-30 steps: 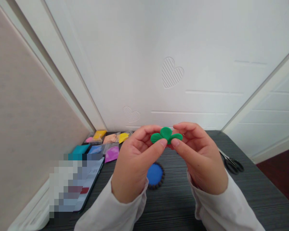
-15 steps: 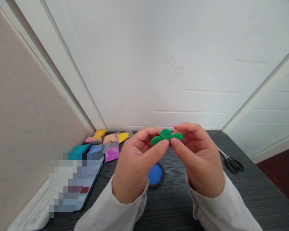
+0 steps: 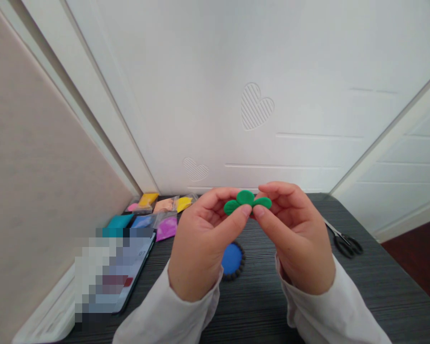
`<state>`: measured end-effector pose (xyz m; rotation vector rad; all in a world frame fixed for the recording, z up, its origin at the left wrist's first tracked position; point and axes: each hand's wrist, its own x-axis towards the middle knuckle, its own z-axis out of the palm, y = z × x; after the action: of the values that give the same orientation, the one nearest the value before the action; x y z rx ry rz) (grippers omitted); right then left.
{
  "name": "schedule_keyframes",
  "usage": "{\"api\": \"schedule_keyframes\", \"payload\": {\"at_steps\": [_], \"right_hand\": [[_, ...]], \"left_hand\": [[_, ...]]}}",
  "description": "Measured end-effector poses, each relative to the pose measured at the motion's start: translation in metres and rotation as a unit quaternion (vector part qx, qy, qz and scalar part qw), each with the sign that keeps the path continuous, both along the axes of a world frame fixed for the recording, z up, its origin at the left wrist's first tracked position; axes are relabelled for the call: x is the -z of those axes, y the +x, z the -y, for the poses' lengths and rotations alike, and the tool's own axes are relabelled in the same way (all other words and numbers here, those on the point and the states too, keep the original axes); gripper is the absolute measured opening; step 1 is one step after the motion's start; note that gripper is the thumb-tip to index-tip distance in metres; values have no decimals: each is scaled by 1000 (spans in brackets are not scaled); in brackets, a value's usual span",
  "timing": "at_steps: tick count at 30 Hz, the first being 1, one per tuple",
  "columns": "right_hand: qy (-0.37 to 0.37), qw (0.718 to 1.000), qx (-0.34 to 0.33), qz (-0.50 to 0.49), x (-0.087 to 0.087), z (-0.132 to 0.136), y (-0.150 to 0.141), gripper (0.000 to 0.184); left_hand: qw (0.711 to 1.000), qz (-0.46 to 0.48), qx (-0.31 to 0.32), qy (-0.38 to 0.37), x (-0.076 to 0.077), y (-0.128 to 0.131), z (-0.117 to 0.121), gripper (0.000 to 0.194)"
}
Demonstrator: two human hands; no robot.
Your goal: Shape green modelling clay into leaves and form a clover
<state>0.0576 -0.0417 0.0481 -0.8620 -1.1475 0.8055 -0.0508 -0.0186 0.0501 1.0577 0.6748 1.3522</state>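
Observation:
A green clay clover (image 3: 245, 197) with three rounded leaves is held up above the dark table. My left hand (image 3: 211, 239) pinches it from the left, its thumb pressed near the middle where the leaves meet. From the other side, my right hand (image 3: 295, 234) grips it, thumb at the base of the right leaf. The other fingertips are partly hidden behind the clover. Below and behind my left wrist lies a round blue disc (image 3: 231, 259) with a dark beaded rim, partly covered by that hand and sleeve.
Small bags of coloured clay, such as a purple one (image 3: 166, 228) and an orange one (image 3: 165, 205), lie at the back left. Nearer is a partly blurred phone (image 3: 138, 267). Black-handled scissors (image 3: 347, 244) rest on the right. A white panel (image 3: 215, 95) rises behind the table.
The clover has tilted slightly and shifted a touch up and left. Both hands keep nearly the same grip on it.

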Motion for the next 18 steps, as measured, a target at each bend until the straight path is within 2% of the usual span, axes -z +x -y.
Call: {"api": "schedule_keyframes", "payload": {"at_steps": [5,12,18], "right_hand": [[-5,1000,-20,-9,-1,0,0,26],[-5,1000,3,-9,0,0,-2,25],[-7,996,-65,-58,0,-2,6,23]], "left_hand": [[1000,6,7,5,0,0,0,18],[1000,17,3,2,1,4,0,18],[998,55,26,-29,0,1,-5,18]]}}
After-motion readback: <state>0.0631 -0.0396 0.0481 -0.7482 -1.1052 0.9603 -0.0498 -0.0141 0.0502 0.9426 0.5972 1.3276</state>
